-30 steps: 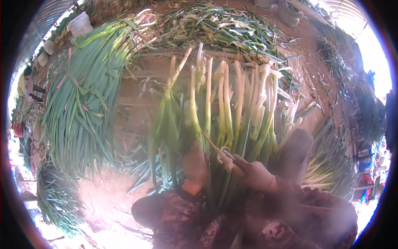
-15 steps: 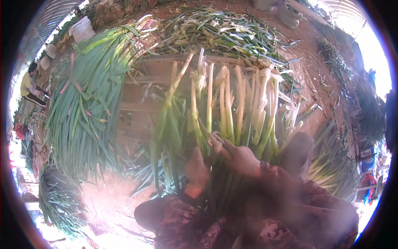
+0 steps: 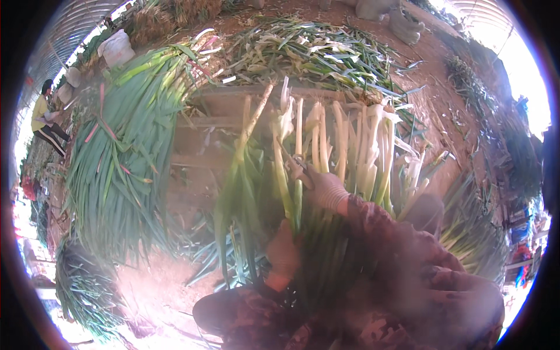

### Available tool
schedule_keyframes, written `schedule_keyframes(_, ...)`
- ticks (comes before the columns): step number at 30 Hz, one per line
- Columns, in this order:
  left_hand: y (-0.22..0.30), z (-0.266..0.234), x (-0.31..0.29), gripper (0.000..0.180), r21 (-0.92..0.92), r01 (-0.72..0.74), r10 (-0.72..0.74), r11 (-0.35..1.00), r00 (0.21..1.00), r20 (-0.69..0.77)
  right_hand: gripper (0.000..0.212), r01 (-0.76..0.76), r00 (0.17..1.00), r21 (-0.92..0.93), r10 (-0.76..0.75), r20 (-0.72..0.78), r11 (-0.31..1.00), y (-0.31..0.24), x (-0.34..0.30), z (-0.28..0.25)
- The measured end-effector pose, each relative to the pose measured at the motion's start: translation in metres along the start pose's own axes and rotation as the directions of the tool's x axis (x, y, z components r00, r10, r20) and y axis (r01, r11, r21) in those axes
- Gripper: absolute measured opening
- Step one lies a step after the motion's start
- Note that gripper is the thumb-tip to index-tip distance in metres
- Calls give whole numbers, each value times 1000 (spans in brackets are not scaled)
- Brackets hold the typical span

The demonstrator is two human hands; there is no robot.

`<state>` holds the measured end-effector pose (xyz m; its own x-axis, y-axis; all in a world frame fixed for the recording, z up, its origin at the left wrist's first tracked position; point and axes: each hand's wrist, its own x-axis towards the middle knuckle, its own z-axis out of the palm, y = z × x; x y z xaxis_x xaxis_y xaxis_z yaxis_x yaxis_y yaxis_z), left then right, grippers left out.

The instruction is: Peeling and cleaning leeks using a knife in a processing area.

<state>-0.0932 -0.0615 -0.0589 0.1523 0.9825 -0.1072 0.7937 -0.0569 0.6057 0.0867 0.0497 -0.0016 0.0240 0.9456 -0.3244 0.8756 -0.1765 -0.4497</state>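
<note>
In both hands (image 3: 318, 186), leeks (image 3: 344, 151) point away.

- A large heap of long green onion leaves (image 3: 119, 163) lies at left.
- A pile of pale trimmed husks and leaves (image 3: 303, 52) covers the reddish-brown dirt ground (image 3: 443, 111).
- A white sack (image 3: 118, 48) sits beyond the heap.
- A person in a yellow top (image 3: 42, 116) bends at far left.

Bunch of long leeks (image 3: 326, 157), white stalks fanned upward and green leaves trailing down toward the person, lying lengthwise across the wooden pallet (image 3: 204, 134), stalk ends near the pallet's far edge (a few white skins peeling loose), leaves overhanging its near edge.
</note>
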Motion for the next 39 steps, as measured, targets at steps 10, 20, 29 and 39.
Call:
schedule_keyframes(10,-4,31,-29,37,103,-432,436,896,900,-17,50,37,975,114,-11,-220,993,32,68,-15)
schedule_keyframes(20,-41,-93,157,46,331,-102,213,938,923,-321,65,42,998,215,-53,46,976,26,-36,-20)
schedule_keyframes(29,-107,-90,206,45,24,81,-80,996,994,-69,59,124,992,262,-127,-4,957,18,-56,-17)
schedule_keyframes(39,-59,-42,60,42,-314,50,-21,948,995,97,70,129,987,307,-151,49,943,1,-116,-9)
